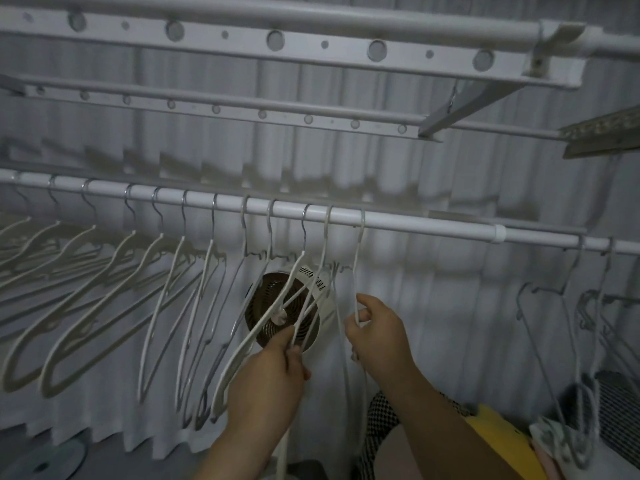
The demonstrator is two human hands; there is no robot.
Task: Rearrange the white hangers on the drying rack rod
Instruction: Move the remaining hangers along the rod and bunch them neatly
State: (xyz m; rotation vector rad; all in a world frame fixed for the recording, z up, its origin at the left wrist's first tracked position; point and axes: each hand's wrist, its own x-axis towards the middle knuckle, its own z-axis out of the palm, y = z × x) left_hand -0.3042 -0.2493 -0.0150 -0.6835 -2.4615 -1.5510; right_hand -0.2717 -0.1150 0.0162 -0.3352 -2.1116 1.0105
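Left hand [273,372] curls its fingers round the thin lower bars of slim white hangers [221,389], which slant down and to the left. Right hand [375,336] pinches the wire of the end hanger [357,271] between thumb and forefinger; that one hangs almost vertical. All hook over a smooth white tubular rod [415,225] running left to right. Farther left the hangers look thicker and matte, with curved shoulders. Behind them are a round, brown-grilled fan [273,299] and a pleated white curtain [450,306].
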